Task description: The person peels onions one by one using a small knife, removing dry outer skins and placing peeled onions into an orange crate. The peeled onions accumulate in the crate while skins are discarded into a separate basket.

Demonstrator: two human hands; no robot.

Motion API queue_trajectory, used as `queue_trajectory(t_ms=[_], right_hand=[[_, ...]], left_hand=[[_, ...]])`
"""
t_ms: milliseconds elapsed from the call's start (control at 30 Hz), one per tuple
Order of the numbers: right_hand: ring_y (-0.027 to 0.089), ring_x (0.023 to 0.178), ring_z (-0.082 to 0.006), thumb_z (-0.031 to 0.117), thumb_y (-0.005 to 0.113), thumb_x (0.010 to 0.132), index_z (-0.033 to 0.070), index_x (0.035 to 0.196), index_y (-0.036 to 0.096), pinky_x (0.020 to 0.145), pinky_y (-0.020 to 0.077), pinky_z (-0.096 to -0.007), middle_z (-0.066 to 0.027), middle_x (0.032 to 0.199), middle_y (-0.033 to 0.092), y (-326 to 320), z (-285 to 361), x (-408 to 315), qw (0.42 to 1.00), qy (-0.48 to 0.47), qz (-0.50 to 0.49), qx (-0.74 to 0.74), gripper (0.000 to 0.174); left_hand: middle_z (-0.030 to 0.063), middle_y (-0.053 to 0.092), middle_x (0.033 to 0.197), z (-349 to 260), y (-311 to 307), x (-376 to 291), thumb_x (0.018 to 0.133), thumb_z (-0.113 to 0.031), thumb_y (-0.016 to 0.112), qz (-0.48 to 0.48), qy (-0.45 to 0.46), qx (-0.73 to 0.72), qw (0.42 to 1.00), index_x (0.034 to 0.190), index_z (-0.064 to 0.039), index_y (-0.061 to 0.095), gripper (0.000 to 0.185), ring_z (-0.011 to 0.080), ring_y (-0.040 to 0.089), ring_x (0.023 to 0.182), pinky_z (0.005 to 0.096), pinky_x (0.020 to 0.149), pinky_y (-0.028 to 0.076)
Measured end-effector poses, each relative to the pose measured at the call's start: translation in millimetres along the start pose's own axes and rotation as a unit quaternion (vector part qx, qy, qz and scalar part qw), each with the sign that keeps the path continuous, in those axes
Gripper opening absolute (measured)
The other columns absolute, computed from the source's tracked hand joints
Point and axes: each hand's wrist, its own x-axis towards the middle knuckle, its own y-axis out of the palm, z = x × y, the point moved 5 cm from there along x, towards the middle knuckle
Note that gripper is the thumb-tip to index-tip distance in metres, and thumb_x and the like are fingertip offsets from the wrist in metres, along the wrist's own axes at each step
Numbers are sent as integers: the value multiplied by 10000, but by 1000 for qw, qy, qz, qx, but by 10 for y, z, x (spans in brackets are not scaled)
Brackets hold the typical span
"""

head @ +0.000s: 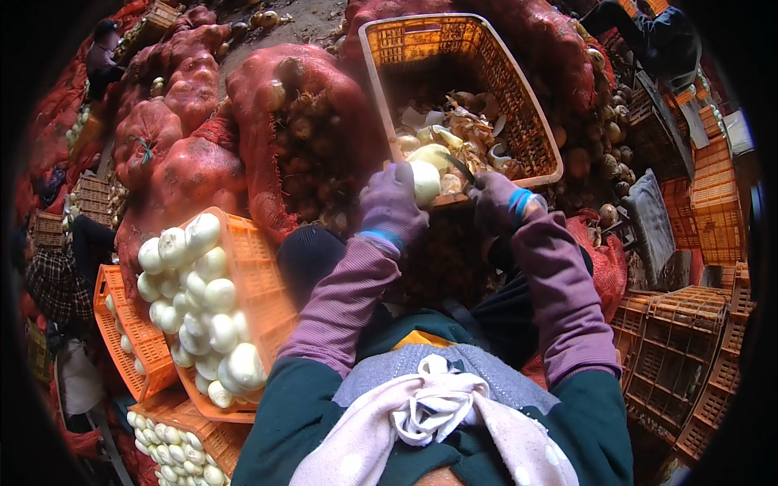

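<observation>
My left hand [394, 203], in a purple glove, grips a peeled white onion [426, 183] over the near rim of an orange plastic crate [556, 167]. In my right hand [495, 199], also gloved, is a knife [461, 167] with a dark blade angled toward the onion. Behind the held onion is a paler yellowish onion [430, 155], partly hidden. Papery brown onion skins [467, 135] and pale peel pieces lie inside the crate. My glove hides the lower left side of the held onion.
A tilted orange crate of peeled onions [209, 297] stands at my left, with more crates [182, 449] below it. Red mesh sacks [243, 115] of onions surround the work crate. Orange crates [681, 358] stand at right. Other people [662, 45] sit nearby.
</observation>
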Motion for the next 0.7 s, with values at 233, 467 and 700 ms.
queue_trajectory(t_ms=[233, 467, 700], right_hand=[[654, 822, -258, 256, 572, 945, -25, 1070, 635, 763, 507, -380, -137, 846, 666, 70, -82, 301, 997, 44, -53, 22, 314], [576, 568, -125, 477, 551, 958, 79, 1140, 594, 450, 488, -251, -11, 795, 624, 539, 37, -10, 788, -74, 26, 611, 440], [639, 818, -148, 275, 601, 967, 36, 1210, 586, 687, 545, -270, -57, 981, 670, 236, 132, -105, 788, -105, -73, 602, 341]], left_hand=[[130, 631, 1087, 652, 319, -28, 595, -66, 810, -71, -147, -429, 888, 1188, -42, 519, 662, 278, 625, 1028, 398, 916, 510], [112, 609, 1192, 165, 185, -45, 673, -102, 753, 36, 1, -740, 672, 1308, -7, 482, 697, 230, 595, 1072, 373, 963, 485], [90, 601, 1228, 127, 198, 253, 669, -175, 825, 110, 38, -625, 772, 1310, 4, 485, 748, 210, 584, 1109, 337, 998, 458]])
